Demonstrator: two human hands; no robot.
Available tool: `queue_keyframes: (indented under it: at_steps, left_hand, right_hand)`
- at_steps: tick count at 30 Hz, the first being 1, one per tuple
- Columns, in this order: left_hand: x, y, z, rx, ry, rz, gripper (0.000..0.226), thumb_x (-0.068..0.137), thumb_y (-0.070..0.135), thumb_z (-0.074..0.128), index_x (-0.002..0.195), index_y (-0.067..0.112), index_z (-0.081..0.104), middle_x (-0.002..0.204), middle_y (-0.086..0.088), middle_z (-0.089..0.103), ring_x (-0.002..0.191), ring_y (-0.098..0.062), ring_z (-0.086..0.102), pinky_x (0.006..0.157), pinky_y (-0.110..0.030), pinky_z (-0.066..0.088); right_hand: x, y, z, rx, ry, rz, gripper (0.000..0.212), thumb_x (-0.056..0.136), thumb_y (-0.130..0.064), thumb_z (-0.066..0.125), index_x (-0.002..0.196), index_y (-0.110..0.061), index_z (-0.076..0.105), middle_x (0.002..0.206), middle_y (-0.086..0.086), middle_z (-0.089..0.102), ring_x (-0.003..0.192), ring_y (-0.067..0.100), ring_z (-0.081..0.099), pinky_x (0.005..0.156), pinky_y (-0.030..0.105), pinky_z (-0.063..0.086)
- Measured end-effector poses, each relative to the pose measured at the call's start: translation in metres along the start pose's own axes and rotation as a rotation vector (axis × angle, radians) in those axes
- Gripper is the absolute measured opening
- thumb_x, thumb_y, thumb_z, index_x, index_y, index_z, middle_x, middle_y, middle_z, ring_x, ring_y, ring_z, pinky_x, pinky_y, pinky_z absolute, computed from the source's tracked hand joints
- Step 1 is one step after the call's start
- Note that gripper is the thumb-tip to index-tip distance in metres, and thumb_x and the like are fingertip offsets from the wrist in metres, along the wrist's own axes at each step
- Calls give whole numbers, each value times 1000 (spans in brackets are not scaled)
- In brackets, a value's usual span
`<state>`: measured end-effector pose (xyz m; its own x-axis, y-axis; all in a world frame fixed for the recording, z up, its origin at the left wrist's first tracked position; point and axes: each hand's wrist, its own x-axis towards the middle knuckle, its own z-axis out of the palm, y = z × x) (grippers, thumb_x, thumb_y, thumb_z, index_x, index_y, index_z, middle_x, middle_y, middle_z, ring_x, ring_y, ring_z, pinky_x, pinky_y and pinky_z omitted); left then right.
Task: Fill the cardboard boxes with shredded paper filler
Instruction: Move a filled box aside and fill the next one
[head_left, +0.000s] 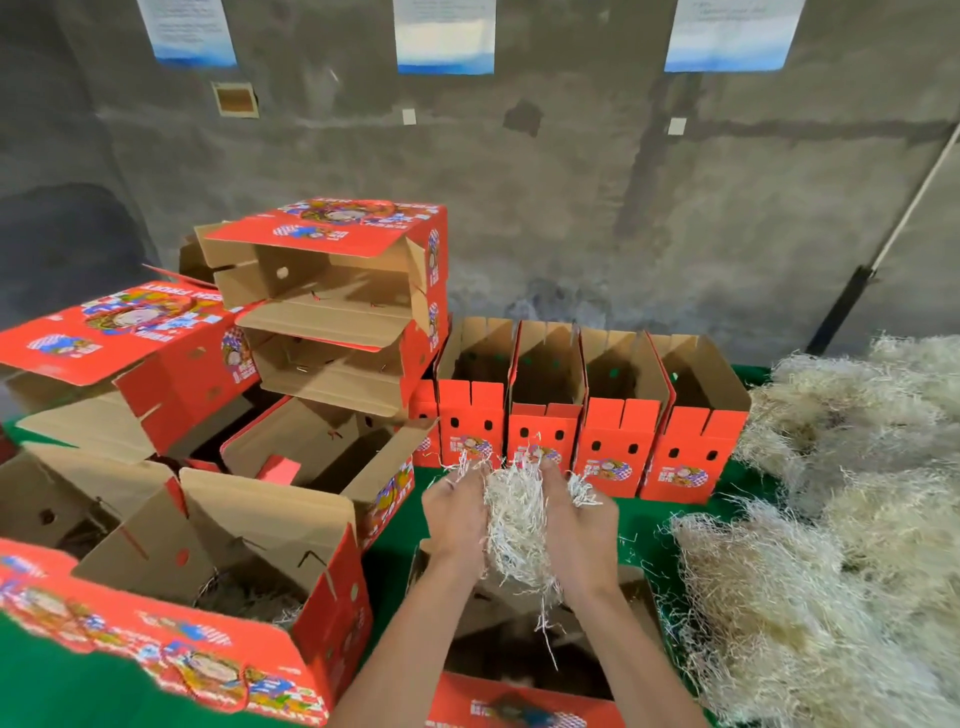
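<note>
The left hand (457, 519) and right hand (579, 525) cup a clump of pale shredded paper filler (517, 525) between them, fingers curled round it, strands dangling. They hold it above an open red-and-brown cardboard box (519, 649) just below the wrists, its inside dark. Beyond the hands a row of four upright red boxes (587, 415) stands open on the green table cover (400, 535). To the left, more open printed red boxes (332, 291) are piled askew. A large heap of loose pale filler (831, 545) lies right.
</note>
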<state>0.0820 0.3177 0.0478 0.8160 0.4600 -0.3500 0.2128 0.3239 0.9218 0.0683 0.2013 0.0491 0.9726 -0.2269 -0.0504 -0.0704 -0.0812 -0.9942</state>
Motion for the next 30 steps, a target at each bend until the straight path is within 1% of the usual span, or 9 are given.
queue_keyframes:
  at_steps: [3,4,5,9,12,14,25,27,30]
  left_hand:
    - [-11,-5,1,-25,-16,-1,20,93,23,61,98,4,61,46,-2,45,58,-11,60,88,-43,53]
    - [-15,-12,0,-27,-22,-23,31,93,24,60,116,2,58,91,-9,52,61,-10,62,73,-34,53]
    - [-17,-17,0,-35,-18,-38,40,94,23,58,124,-1,53,63,18,25,52,-5,55,61,-30,47]
    - [-3,3,2,-33,17,-49,19,96,24,62,95,5,63,53,7,35,43,-5,33,66,-32,48]
    - [5,13,4,-17,45,39,38,94,18,63,65,18,39,58,0,32,40,-5,29,69,-22,47]
    - [-2,-2,2,-20,28,12,35,95,24,64,67,21,44,53,6,33,43,-6,30,79,-23,47]
    - [6,-26,-3,-37,81,39,44,88,24,67,62,12,34,42,3,32,34,-15,26,44,-24,30]
    - [-1,-40,-6,-70,66,14,39,79,35,69,64,15,40,50,-10,38,80,-3,42,48,-28,41]
    - [5,-25,-9,-108,71,69,50,80,26,71,57,26,27,46,3,27,41,-9,21,38,-23,22]
  right_hand:
    - [7,-11,-3,17,22,38,65,88,-62,62,45,-28,28,39,-8,22,36,13,18,37,21,27]
    - [13,-18,-4,26,30,48,63,90,-59,62,47,-25,30,38,-7,22,34,13,19,41,23,31]
    - [16,-23,-5,23,33,47,61,91,-57,61,51,-24,31,38,-7,23,34,13,20,47,26,35]
    - [-4,-10,-1,53,32,30,65,88,-66,60,43,-29,33,40,-8,23,37,15,18,45,23,35]
    - [-12,-3,0,86,47,53,71,86,-65,64,38,-26,28,40,-8,21,37,15,16,36,21,28]
    - [3,-10,-2,93,65,51,63,89,-60,64,47,-27,30,40,-8,21,36,14,17,39,24,27]
    - [5,1,-6,89,51,57,59,88,-64,63,53,-27,32,40,-8,22,37,13,17,39,21,26]
    - [16,-9,-10,66,49,56,53,90,-59,63,64,-26,32,39,-9,24,35,11,19,38,21,29]
    - [6,6,-7,89,13,69,54,87,-63,65,64,-25,36,42,-7,22,39,14,17,40,23,27]
